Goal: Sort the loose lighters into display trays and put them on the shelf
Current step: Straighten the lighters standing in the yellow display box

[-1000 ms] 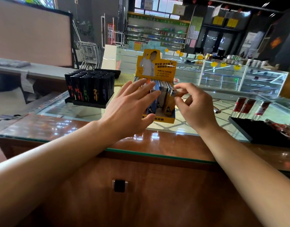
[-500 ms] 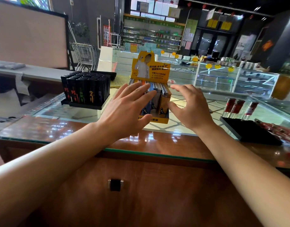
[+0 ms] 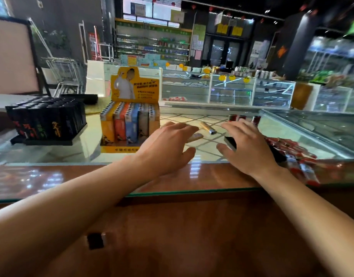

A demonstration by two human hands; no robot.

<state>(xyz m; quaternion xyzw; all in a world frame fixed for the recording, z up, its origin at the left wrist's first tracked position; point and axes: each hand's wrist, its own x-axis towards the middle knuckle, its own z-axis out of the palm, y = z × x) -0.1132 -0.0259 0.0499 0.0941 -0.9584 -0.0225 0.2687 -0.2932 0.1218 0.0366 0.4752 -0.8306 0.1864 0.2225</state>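
Near the counter's left edge, the black tray (image 3: 46, 120) and yellow tray (image 3: 130, 124) look full. Left hand (image 3: 168, 144) and right hand (image 3: 250, 148) hover spread, empty — loose lighters (image 3: 207, 127) beyond them, red lighters (image 3: 296, 154) rightward, unsorted; shelving remains.

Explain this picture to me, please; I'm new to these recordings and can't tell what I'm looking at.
There is no machine: a person wears a camera on the head, looking down at their own bare hands over a glass counter in a shop. The left hand and right hand hover with relaxed fingers and hold nothing. On the glass stand a yellow display tray filled with colourful lighters and a black tray of dark ones. A loose gold lighter lies between the hands. Red lighters lie heaped at the right.
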